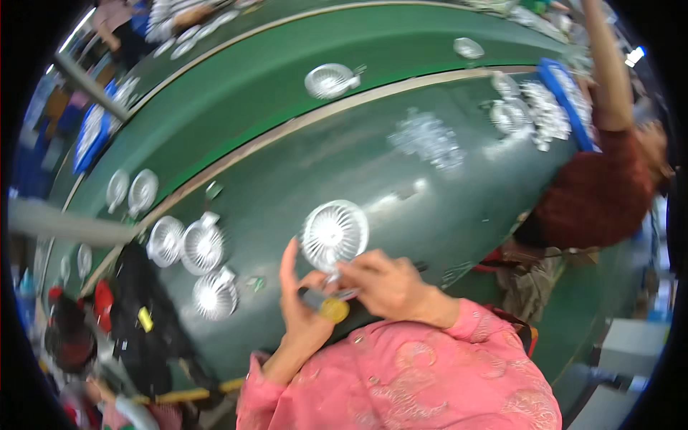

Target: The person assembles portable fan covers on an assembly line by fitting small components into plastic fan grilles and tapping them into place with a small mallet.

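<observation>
A small white fan head (335,231) with a round slatted grille is held up in front of me, just above the green table. My right hand (394,288) pinches the short stem at its lower edge. My left hand (302,315) is closed around a tool with a dark and yellow handle (331,308), which looks like a screwdriver; its tip is hidden. One left finger stretches up beside the grille. The fingertips of both hands meet near the stem, and blur hides the exact contact there.
Several white fan heads (203,247) lie to the left on the table (287,179). A heap of small clear parts (428,140) lies farther off. Another fan head (330,81) rests on the green belt (236,107). A person in dark red (595,193) works at the right beside a blue tray (566,100).
</observation>
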### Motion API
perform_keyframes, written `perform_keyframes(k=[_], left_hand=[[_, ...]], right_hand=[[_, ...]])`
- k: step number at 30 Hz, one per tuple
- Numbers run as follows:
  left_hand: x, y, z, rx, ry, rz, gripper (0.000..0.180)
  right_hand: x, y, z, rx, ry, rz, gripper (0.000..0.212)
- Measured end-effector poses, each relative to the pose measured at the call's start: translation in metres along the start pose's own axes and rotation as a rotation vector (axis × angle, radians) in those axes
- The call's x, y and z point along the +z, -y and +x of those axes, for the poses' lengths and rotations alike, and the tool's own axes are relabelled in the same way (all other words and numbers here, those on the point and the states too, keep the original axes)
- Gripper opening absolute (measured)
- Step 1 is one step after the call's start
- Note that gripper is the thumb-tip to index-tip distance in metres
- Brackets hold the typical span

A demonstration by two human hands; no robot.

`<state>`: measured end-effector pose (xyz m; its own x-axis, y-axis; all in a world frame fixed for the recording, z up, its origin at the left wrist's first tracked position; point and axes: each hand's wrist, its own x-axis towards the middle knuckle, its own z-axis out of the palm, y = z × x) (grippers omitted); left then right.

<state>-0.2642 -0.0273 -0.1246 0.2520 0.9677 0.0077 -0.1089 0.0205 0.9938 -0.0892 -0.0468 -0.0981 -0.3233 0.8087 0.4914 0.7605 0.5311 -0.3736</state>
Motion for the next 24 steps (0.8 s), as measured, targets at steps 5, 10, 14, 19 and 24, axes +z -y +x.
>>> perform_keyframes(k=[5, 10, 14, 19, 24], left_hand=[[-0.008, -0.02, -0.008, -0.098, -0.014, 0.008, 0.089], [-0.006, -0.008, -0.005, -0.179, 0.027, -0.145, 0.087], [-0.013, -0.004, -0.004, -0.122, 0.062, -0.1, 0.08], [-0.012, -0.008, 0.011, -0.186, -0.111, -0.224, 0.071], [-0.011, -0.005, 0.012, -0.248, -0.082, -0.362, 0.066]], right_hand=[[0.021, 0.007, 0.001, -0.006, -0.038, 0.198, 0.031], [0.023, 0.006, -0.007, 0.07, -0.003, 0.25, 0.036], [0.022, 0.002, -0.005, 0.103, 0.047, 0.322, 0.033], [0.024, -0.001, -0.009, 0.212, 0.001, 0.409, 0.031], [0.039, 0.012, -0.015, 0.451, -0.059, 0.623, 0.041]])
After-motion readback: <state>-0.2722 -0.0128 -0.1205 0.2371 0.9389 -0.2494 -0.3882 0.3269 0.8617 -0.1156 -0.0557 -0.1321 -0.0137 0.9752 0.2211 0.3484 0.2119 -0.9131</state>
